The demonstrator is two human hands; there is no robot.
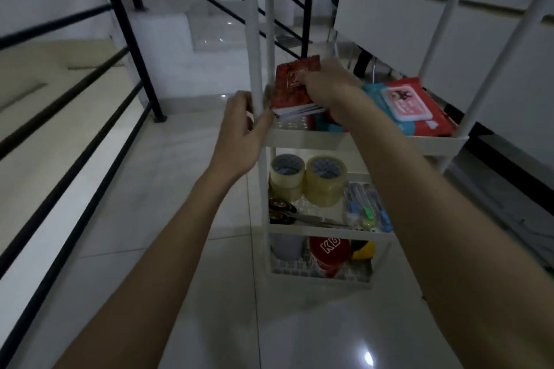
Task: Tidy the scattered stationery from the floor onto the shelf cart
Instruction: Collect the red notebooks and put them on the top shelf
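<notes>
Judging from the full trays, the tidying looked almost finished: tape rolls [307, 178], scissors [287, 213] and pens [364, 207] lay on the middle tray of the shelf cart [305, 136], and no stationery showed on the visible floor [180, 219]. The right hand [326, 85] was closed on a red notebook [292, 90], holding it tilted over the top tray, not yet lying flat. The left hand [244, 132], fingers partly curled, rested against the cart's white post [254, 39], seemingly steadying it.

— How is the scene lit?
— Dimly; a bluish cast is seen, and glare is thrown on the glossy floor tiles [368, 357].
— And sharpness?
— Soft blur throughout; straight railing bars [75, 93] are bent at the edges.
</notes>
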